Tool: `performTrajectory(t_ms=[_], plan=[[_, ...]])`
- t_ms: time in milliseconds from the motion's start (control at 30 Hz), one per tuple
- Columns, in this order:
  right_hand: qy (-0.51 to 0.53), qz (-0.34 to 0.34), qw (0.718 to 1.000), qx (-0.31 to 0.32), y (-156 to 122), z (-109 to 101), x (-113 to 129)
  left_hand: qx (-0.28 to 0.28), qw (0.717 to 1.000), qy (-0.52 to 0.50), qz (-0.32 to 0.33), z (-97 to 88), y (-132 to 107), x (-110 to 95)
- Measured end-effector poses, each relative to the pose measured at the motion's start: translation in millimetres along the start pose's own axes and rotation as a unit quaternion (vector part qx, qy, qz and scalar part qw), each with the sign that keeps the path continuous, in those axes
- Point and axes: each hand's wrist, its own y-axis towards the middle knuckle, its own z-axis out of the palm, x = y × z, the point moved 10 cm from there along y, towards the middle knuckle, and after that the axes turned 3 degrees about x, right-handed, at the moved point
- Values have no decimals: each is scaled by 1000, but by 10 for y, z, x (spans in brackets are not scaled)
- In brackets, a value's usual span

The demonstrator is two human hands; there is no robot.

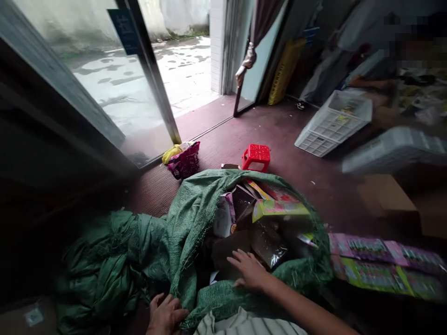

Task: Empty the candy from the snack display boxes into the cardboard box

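Observation:
A large green woven sack (195, 209) lies open on the floor, stuffed with colourful packets (275, 207) and dark foil bags. My right hand (249, 270) reaches into its mouth, fingers spread flat on a dark package (226, 251). At the lower edge, my left hand (165, 314) is closed on the sack's green rim. More green sack cloth (104, 265) is bunched up to the left.
A small red stool (256, 156) stands beyond the sack, with a magenta bag (185, 160) near the glass door (139, 93). White plastic crates (333, 123) sit at the right, near another person, who is blurred. Flat colourful packets (380, 263) lie on the floor, right.

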Motion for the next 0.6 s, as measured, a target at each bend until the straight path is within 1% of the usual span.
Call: performTrajectory(t_ms=[67, 133, 200, 267, 300, 367, 467, 533, 600], plan=[[51, 38, 997, -49, -313, -39, -227, 67, 997, 22, -8, 37, 130, 145], [72, 81, 989, -103, -727, -102, -474, 137, 988, 73, 4, 139, 292, 218], [81, 135, 975, -155, -1192, -97, -704, 198, 969, 140, 50, 273, 457, 177], [98, 195, 955, -200, -1653, 10, -855, 237, 945, 199, 108, 383, 605, 70], [111, 220, 944, -220, -1862, 97, -879, 251, 932, 224, 132, 421, 672, 14], [144, 251, 923, -253, -2202, 315, -811, 279, 906, 276, 159, 471, 799, -63], [187, 257, 903, -288, -2550, 664, -505, 310, 863, 368, 153, 468, 1002, -120], [206, 251, 895, -306, -2766, 905, -260, 307, 837, 428, 148, 434, 1121, -205], [227, 252, 880, -333, -3073, 1196, -43, 296, 812, 480, 152, 428, 1178, -337]])
